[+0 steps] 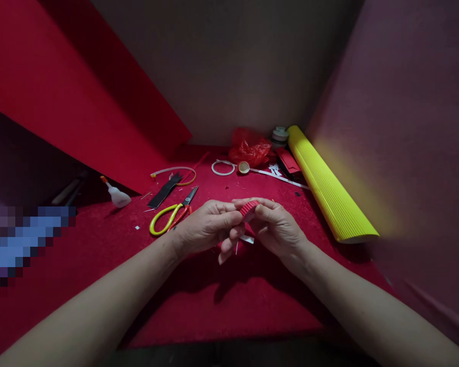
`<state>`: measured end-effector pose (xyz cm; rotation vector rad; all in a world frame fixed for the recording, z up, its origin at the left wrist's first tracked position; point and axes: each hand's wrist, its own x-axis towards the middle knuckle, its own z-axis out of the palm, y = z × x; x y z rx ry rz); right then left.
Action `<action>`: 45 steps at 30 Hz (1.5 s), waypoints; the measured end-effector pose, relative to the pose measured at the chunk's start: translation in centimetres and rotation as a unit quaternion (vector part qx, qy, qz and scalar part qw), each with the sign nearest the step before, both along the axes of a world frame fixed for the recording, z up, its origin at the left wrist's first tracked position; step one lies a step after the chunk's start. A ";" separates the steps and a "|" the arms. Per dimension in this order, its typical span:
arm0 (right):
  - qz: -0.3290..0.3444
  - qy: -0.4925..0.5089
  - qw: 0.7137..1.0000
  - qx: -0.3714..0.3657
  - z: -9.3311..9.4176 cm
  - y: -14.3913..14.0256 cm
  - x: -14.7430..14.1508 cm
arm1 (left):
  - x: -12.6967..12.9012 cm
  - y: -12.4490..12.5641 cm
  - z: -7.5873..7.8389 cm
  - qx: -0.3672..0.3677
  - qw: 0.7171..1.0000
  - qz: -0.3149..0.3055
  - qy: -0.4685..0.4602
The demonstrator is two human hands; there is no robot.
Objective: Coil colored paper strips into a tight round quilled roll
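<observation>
Red ribbed roll [249, 208] pinched between both hands [245, 227], yellow-handled scissors [172, 214] just left, yellow corrugated roll [329, 188] right

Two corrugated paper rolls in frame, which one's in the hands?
The small red corrugated paper roll, pinched between left hand and right hand. The big yellow corrugated paper roll lies untouched to the right.

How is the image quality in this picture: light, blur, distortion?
Head view: dim light, brightest on the yellow corrugated roll; the left hand and right hand with the red corrugated strip look sharp; the edges are dark and stretched by the wide lens; a pixelated patch covers the left edge.
</observation>
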<state>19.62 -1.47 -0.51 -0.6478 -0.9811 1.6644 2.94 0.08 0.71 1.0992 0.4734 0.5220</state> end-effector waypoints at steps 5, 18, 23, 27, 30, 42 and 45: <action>0.000 0.007 1.000 -0.003 0.2 0.0 0.1 | -0.4 0.1 0.0 -0.001 0.999 -0.030 0.016; 0.005 -0.169 0.963 0.210 1.2 0.3 1.8 | -0.6 0.1 0.3 0.032 0.999 -0.017 0.034; 0.000 -0.414 0.806 0.424 2.6 0.2 2.8 | -0.6 0.4 0.4 0.087 0.987 -0.017 0.132; -0.020 -0.499 0.730 0.467 2.0 0.1 2.5 | -0.4 0.6 0.5 0.106 0.975 -0.006 0.193; -0.021 -0.529 0.716 0.456 1.4 0.0 2.3 | -0.5 0.6 0.5 0.123 0.964 0.005 0.235; -0.080 -0.405 0.808 0.420 2.0 -0.8 2.4 | -1.6 0.7 2.2 0.131 0.973 -0.022 0.188; -0.071 -0.373 0.835 0.399 2.2 -0.8 2.4 | -1.7 0.6 2.3 0.131 0.974 -0.016 0.185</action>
